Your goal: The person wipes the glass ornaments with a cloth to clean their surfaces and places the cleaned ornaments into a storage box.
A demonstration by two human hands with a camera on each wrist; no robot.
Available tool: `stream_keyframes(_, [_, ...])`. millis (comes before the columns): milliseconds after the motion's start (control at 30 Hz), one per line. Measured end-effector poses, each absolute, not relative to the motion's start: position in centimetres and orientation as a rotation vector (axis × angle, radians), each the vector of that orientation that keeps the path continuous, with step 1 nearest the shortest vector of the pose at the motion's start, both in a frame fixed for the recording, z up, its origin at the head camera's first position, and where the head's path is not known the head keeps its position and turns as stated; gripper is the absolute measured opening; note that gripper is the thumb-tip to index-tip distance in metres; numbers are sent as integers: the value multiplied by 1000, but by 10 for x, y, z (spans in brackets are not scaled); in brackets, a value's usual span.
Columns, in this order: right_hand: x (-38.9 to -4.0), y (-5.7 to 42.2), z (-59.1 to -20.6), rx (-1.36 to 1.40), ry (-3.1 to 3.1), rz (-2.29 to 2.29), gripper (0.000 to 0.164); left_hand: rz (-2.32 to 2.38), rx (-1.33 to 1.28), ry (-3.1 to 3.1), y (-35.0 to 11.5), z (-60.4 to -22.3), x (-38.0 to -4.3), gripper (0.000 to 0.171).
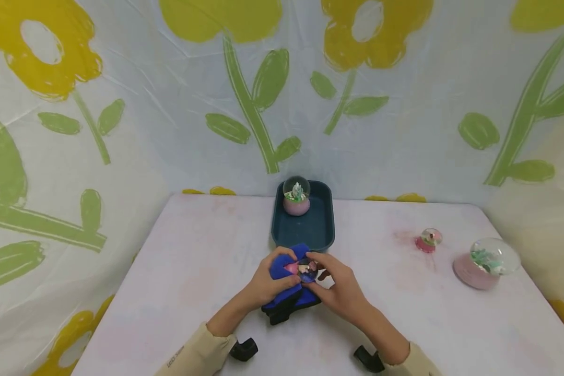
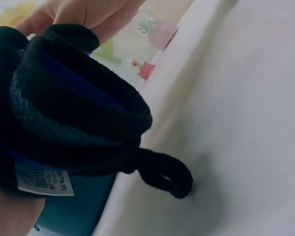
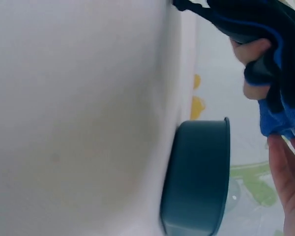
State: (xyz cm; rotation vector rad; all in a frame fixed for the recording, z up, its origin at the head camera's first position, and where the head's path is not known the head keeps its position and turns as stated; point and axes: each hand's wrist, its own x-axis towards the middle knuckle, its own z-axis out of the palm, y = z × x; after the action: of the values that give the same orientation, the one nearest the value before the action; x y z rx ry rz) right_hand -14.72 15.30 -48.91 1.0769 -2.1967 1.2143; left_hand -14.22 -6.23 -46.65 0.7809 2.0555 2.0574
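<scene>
Near the front middle of the table, my left hand [image 1: 265, 282] grips a blue and black cloth [image 1: 279, 270], folded around the pink base of a small snow globe [image 1: 307, 270]. The globe lies tilted sideways, its clear ball toward the right. Thumb and fingers of my right hand [image 1: 342, 286] hold the ball from the other side, at the cloth's edge. In the left wrist view the cloth's dark underside [image 2: 73, 108] shows a white label [image 2: 45, 180] and a black loop [image 2: 179, 184] hanging off. Blue cloth [image 3: 278, 118] meets my right fingertips in the right wrist view.
Just beyond my hands sits a dark teal tray [image 1: 326, 230] with a pink-based snow globe [image 1: 296, 203] in its far left part. Over on the right are a small snow globe with a red-pink base [image 1: 425, 244] and a large one [image 1: 479, 271], both leaning.
</scene>
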Motion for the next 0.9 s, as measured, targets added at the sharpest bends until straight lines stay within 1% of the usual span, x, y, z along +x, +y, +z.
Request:
stream_keyframes(100, [-148, 153, -484, 1064, -2234, 1143, 55, 2077, 772, 2039, -62, -467, -144, 33])
stream_keyframes(167, [-147, 153, -482, 1025, -2321, 1100, 48, 2080, 771, 2004, -63, -473, -145, 34])
stream_keyframes(233, [-144, 152, -480, 978, -2416, 1059, 46, 2075, 776, 1983, -64, -482, -147, 35])
stream_keyframes(333, [-140, 149, -478, 952, -2486, 984, 49, 2093, 782, 1936, -67, -496, -150, 34])
stream_keyframes(400, [-138, 149, -477, 984, -2453, 908, 58, 2120, 781, 1904, -69, -503, -151, 33])
stream_keyframes(433, [-139, 149, -475, 1009, -2421, 890, 62, 2131, 787, 1893, -70, -504, -153, 32])
stream_keyframes(533, [-145, 151, -470, 1100, -2342, 944, 64, 2140, 802, 1884, -70, -502, -160, 32])
stream_keyframes(567, [-147, 151, -469, 1121, -2338, 988, 63, 2138, 801, 1889, -70, -501, -161, 32])
stream_keyframes(633, [-148, 153, -468, 1136, -2361, 1092, 55, 2128, 809, 1915, -69, -500, -161, 32])
stream_keyframes(667, [-148, 153, -468, 1124, -2388, 1148, 50, 2118, 810, 1920, -68, -500, -159, 31])
stream_keyframes(733, [-144, 155, -471, 1071, -2461, 1208, 45, 2097, 819, 1928, -67, -503, -155, 31])
stream_keyframes(833, [-139, 157, -474, 1043, -2519, 1184, 46, 2085, 855, 1892, -67, -504, -151, 31])
stream_keyframes(900, [-142, 157, -474, 1079, -2482, 1128, 52, 2117, 861, 1846, -68, -502, -154, 30])
